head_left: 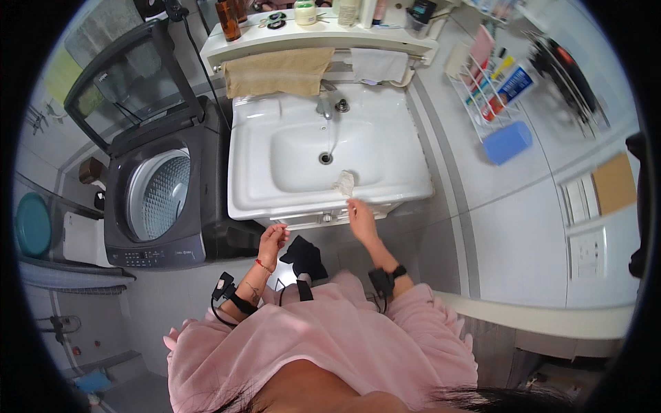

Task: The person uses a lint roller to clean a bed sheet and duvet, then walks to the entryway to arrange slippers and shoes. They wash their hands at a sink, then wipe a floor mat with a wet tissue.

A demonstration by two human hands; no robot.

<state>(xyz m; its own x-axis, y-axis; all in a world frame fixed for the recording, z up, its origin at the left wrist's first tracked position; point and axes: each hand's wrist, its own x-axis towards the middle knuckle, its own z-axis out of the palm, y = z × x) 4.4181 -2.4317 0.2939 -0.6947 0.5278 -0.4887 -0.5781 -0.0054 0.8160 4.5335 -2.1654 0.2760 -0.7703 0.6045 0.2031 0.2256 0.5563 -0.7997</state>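
My right hand (363, 222) is at the front rim of a white ceramic washbasin (248, 170). Its fingertips pinch the lower end of a small, crumpled, off-white cloth (344, 183), which hangs over the basin's inner front edge. Lower and to the left, my left hand (272, 243) hovers before the vanity cabinet, fingers loosely curled and nothing seen in them. From the chrome faucet (324, 107) a thin stream of water falls towards the open drain (325, 158). A dark drain plug (342, 106) sits beside the faucet on the basin deck.
At left stands a dark top-loading washing machine (155, 253) with its lid raised. A tan towel (279, 72) and a white towel (379, 64) hang behind the basin, below a shelf (310, 37) of bottles and jars. A wire rack (477, 98) with toothpaste is on the right wall.
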